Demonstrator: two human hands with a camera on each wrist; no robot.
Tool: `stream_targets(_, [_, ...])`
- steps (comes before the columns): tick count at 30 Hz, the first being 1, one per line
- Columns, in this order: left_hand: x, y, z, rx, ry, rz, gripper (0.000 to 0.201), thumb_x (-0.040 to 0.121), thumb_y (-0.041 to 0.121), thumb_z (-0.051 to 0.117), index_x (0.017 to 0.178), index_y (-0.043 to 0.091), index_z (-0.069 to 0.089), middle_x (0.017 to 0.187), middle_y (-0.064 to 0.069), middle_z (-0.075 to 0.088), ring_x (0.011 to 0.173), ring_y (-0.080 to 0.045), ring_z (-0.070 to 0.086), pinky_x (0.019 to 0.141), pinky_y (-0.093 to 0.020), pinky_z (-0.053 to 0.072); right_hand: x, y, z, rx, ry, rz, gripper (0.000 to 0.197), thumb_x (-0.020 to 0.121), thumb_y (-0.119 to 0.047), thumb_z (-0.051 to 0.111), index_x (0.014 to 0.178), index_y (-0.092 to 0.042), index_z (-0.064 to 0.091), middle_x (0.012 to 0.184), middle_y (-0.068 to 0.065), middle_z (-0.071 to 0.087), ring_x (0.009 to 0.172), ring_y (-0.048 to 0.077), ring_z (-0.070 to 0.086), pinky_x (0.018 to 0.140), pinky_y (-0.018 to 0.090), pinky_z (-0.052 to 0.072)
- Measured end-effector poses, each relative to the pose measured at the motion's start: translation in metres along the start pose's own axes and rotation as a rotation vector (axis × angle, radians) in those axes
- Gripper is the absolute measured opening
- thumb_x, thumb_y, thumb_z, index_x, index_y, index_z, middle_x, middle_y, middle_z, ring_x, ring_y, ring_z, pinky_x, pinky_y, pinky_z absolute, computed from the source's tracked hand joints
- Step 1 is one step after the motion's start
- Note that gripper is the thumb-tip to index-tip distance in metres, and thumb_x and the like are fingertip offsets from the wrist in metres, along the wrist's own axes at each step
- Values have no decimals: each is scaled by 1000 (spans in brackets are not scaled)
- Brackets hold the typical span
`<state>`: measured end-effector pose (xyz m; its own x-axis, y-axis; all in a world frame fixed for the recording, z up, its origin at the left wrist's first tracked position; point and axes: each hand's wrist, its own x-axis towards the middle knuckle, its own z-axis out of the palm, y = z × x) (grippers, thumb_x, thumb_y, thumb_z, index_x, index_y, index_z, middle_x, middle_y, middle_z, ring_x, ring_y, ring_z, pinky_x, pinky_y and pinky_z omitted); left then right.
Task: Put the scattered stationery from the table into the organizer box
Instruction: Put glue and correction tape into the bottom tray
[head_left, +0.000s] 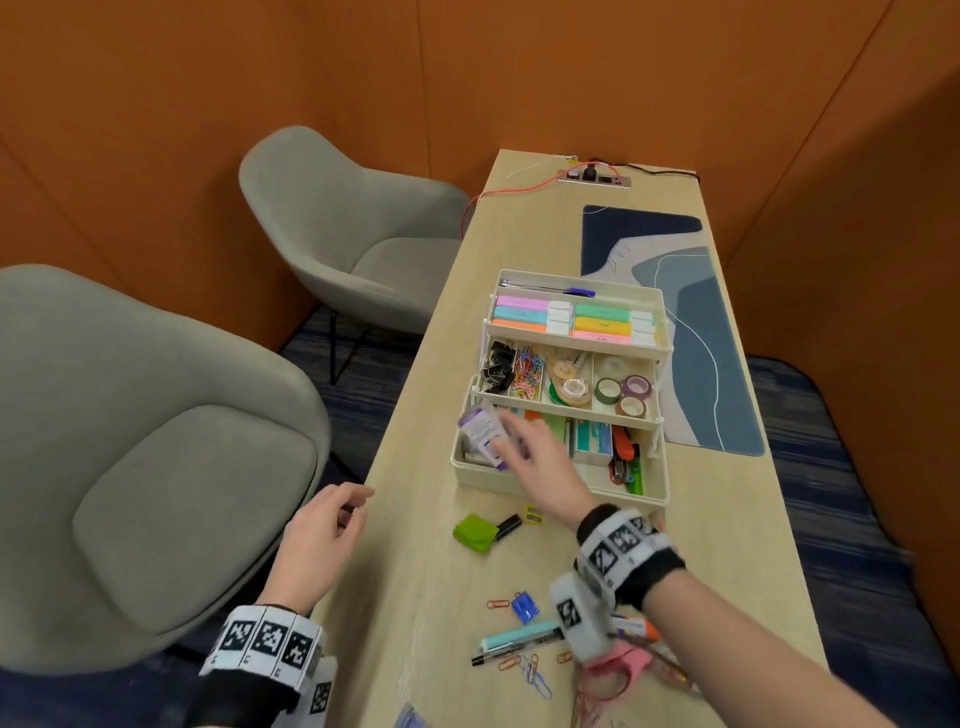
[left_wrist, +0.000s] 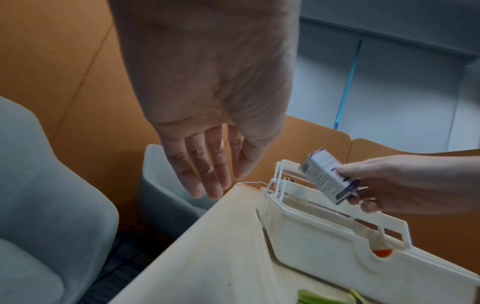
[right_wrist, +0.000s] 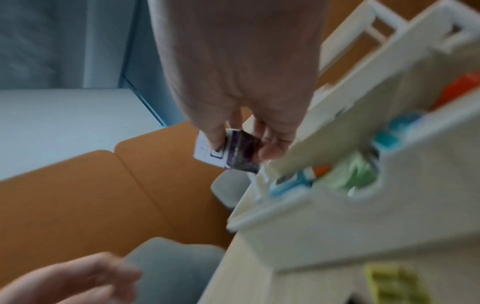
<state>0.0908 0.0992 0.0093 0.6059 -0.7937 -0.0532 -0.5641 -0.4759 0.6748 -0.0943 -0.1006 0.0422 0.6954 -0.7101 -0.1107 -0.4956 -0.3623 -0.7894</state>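
The cream three-tier organizer box (head_left: 524, 487) stands open mid-table, its trays holding highlighters, clips and tape rolls. My right hand (head_left: 511, 441) pinches a small white-and-purple box (head_left: 483, 428) over the left end of the bottom tray. The left wrist view shows the small box (left_wrist: 324, 176) tilted above the organizer's rim (left_wrist: 324, 242); it is blurred in the right wrist view (right_wrist: 226, 152). My left hand (head_left: 332, 525) hovers at the table's left edge, fingers relaxed and holding nothing. A green stapler (head_left: 475, 531), yellow sharpener (head_left: 533, 514), blue sharpener (head_left: 524, 608), teal pen (head_left: 519, 636), paper clips (head_left: 535, 675) and pink scissors (head_left: 623, 670) lie near me.
Two grey armchairs (head_left: 156, 467) stand along the table's left side. A blue patterned mat (head_left: 701, 338) lies right of the organizer. A power strip (head_left: 595, 177) with a red cable sits at the far end. Orange walls enclose the space.
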Motion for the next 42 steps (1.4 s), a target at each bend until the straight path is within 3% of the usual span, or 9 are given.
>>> stream_targets(4, [-1,5,8,13,-44,21,22,90,13,56,101,32,62,95,15,61,77,-1,58,72,-18,44,45,27,-14,-298,-237,114,42,95,-30,44,136,-19,48,124,13,55,107,25,53,94,35,43])
stream_targets(10, [-1,8,9,28,-73,21,21,91,16,54,102,32,62,94,15,59,78,0,58,70,-14,40,61,10,-14,-367,-503,165,40,99,-26,41,135,-12,49,136,9,52,120,24,50,95,28,39])
stream_targets(15, [-2,7,11,49,-86,16,20,91,17,55,101,33,62,94,14,59,76,0,58,70,-19,41,67,6,-18,-335,-528,212,38,101,-26,37,130,-8,53,105,5,54,88,18,51,64,21,40])
stream_targets(19, [-2,5,13,52,-95,16,20,91,19,55,101,35,61,94,15,59,75,-1,58,74,-24,45,71,8,-14,-306,-504,186,37,101,-27,35,127,-8,54,114,7,55,96,20,52,78,23,41])
stream_targets(23, [-1,5,16,52,-99,22,21,91,20,54,102,37,60,95,18,58,77,-1,58,80,-30,49,72,7,-10,-345,-548,257,37,102,-30,30,121,-8,53,98,3,52,74,13,49,55,17,33])
stream_targets(26, [0,6,19,37,-117,27,21,91,20,54,101,38,60,94,19,58,77,-1,58,83,-35,49,72,13,-3,-340,-479,261,34,100,-29,39,109,-5,61,78,-1,52,79,18,50,60,22,39])
stream_targets(34, [18,51,40,86,-56,237,19,91,16,53,105,23,63,100,9,60,95,-10,56,88,-30,45,63,28,18,-367,-234,237,25,94,-26,48,87,-13,69,93,6,66,97,26,62,74,27,44])
stream_targets(39, [51,96,72,377,-215,392,32,99,35,37,124,23,54,126,6,53,118,-11,46,103,-33,29,62,41,1,-264,28,344,25,94,-20,46,107,-10,66,109,10,66,102,28,61,89,34,47])
stream_targets(42, [62,102,86,569,-353,362,46,100,44,27,137,21,41,143,-2,40,131,-19,39,111,-45,17,62,49,12,-272,-4,308,38,93,-19,50,130,-11,49,132,11,53,119,28,52,101,39,42])
